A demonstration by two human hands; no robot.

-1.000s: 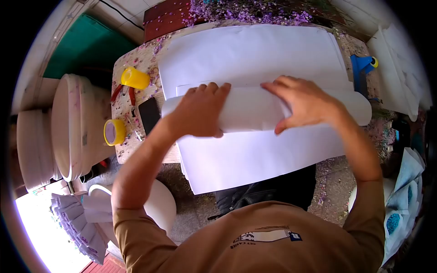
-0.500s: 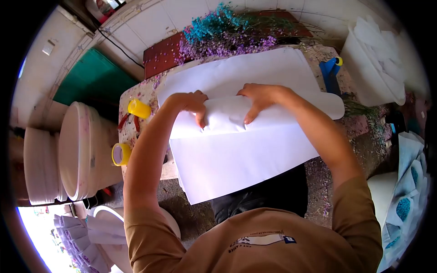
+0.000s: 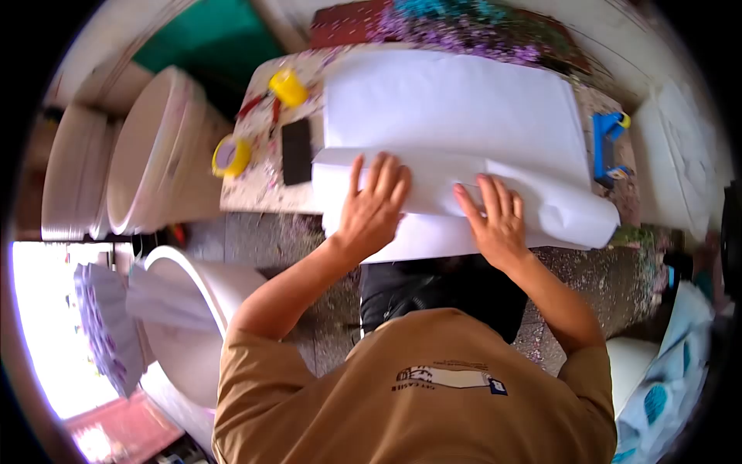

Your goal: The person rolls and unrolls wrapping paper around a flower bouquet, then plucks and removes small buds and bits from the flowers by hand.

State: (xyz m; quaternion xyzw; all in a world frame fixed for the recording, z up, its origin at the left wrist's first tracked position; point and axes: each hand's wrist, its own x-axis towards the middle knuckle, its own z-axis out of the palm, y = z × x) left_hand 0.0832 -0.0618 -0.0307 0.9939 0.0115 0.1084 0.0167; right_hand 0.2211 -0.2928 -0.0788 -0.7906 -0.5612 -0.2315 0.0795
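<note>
White paper sheets (image 3: 456, 100) lie on the table, with a loose white paper roll (image 3: 568, 209) across their near part. My left hand (image 3: 372, 203) rests on the roll's left part, palm down, its fingers spread. Further right, my right hand (image 3: 496, 220) lies on the same roll with fingers apart. Neither hand is closed round the paper. A dark phone-like slab (image 3: 297, 151) lies just left of the paper.
Yellow tape rolls (image 3: 287, 88) (image 3: 231, 155) and red-handled pliers (image 3: 275, 112) are at the table's left. A blue tape dispenser (image 3: 605, 147) stands right. Purple flowers (image 3: 464, 35) lie behind. White buckets (image 3: 154, 155) stand left.
Both hands have come nearer to the table's front edge with the paper roll and now lie flatter on it. The roll looks looser and flatter. The camera view has shifted too.
</note>
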